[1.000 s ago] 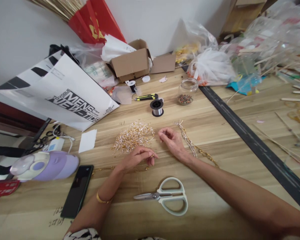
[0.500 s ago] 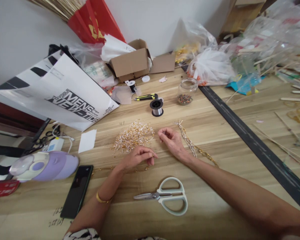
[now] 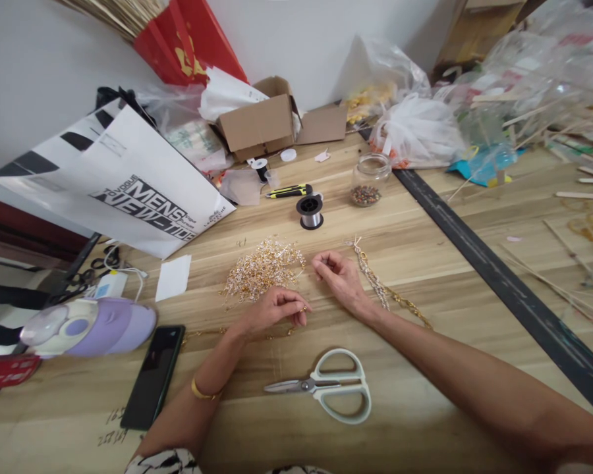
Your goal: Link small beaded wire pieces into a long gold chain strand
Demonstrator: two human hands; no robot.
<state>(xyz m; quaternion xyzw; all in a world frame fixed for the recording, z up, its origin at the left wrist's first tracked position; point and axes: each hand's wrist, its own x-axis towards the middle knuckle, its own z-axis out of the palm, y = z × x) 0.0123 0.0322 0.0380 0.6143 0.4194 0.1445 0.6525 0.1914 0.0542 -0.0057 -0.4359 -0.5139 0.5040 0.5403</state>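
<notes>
In my left hand [image 3: 277,309], thumb and fingertips are pinched on a thin strand of gold beads [image 3: 269,337], which trails below the hand toward the left. A tiny gold bead shows at the fingertips. My right hand [image 3: 338,276] is also closed in a pinch; what it holds, if anything, is too small to tell. Between and behind the hands lies a loose pile of small gold and pale pieces [image 3: 264,270]. Silver and gold beaded strands [image 3: 373,276] lie beside my right wrist. Scissors with pale handles [image 3: 321,385] rest in front of both hands.
Behind the hands stand a wire spool [image 3: 310,212], a yellow-black utility knife [image 3: 290,191] and a glass jar [image 3: 370,181] of small beads. At left are a phone [image 3: 153,378], a purple bottle [image 3: 91,327] and a paper bag [image 3: 143,178]. Plastic bags [image 3: 415,135] sit at the back.
</notes>
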